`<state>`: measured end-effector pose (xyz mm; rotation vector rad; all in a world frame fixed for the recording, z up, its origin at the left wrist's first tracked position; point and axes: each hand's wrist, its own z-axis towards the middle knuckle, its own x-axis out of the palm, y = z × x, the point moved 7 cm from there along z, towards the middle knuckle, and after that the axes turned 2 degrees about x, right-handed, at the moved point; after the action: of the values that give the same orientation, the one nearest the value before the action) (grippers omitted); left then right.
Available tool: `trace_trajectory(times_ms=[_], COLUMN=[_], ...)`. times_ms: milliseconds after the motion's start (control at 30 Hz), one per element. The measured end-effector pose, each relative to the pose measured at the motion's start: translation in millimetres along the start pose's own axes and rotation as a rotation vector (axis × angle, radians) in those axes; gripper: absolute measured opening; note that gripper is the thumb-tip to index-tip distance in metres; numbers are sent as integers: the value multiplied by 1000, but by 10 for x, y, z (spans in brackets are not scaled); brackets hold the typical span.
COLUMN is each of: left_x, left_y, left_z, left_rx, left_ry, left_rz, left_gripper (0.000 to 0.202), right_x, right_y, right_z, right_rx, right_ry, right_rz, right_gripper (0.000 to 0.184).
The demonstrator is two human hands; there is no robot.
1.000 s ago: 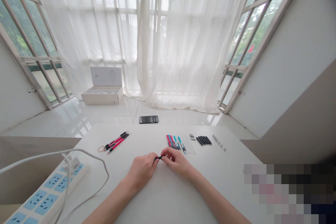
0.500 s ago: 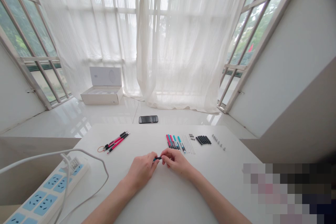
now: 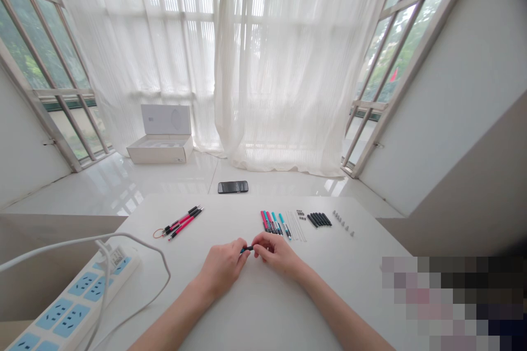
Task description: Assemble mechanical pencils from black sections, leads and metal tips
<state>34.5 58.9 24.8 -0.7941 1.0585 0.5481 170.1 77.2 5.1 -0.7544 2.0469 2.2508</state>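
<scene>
Between my two hands is a pen [image 3: 246, 249], its black end showing with a bit of teal beside my left fingers. My left hand [image 3: 222, 265] is closed around the teal part. My right hand [image 3: 277, 252] pinches the black end, and its fingertips cover the tip. Just beyond the right hand lie several pink and teal pen barrels [image 3: 275, 223]. To their right are thin white refills [image 3: 296, 226], small dark metal parts [image 3: 300, 213], black rubber grips [image 3: 319, 220] and a row of small grey cone tips [image 3: 343, 223].
Pink-and-black pens [image 3: 184, 222] lie at the left with a rubber band [image 3: 157, 233]. A power strip [image 3: 78, 299] with a white cable [image 3: 163, 263] occupies the near left. Behind the table [image 3: 263, 307] are a phone [image 3: 233, 187] and an open white box [image 3: 158, 152].
</scene>
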Motion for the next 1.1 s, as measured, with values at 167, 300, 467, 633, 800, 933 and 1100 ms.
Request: trace_trajectory(times_ms=[167, 300, 467, 633, 800, 933, 1100], left_x=[-3, -9, -18, -7, -6, -6, -27], left_y=[-8, -8, -8, -15, -26, -23, -25], left_z=[-1, -2, -10, -12, -8, -6, -10], left_rx=[10, 13, 6, 8, 33, 31, 17], left_ry=[-15, -24, -26, -6, -8, -9, -23], left_rz=[8, 10, 12, 25, 31, 42, 33], left_gripper=[23, 25, 18, 17, 22, 24, 16], right_x=[-56, -65, 5, -2, -60, -74, -21], right_y=[4, 23, 53, 68, 70, 60, 52], right_z=[13, 2, -14, -15, -10, -6, -5], right_rx=[-19, -29, -8, -4, -29, -32, -20], right_ry=[-45, -62, 7, -4, -50, -55, -3], right_rz=[-46, -54, -2, 6, -46, -57, 29], right_gripper=[12, 12, 21, 23, 10, 8, 17])
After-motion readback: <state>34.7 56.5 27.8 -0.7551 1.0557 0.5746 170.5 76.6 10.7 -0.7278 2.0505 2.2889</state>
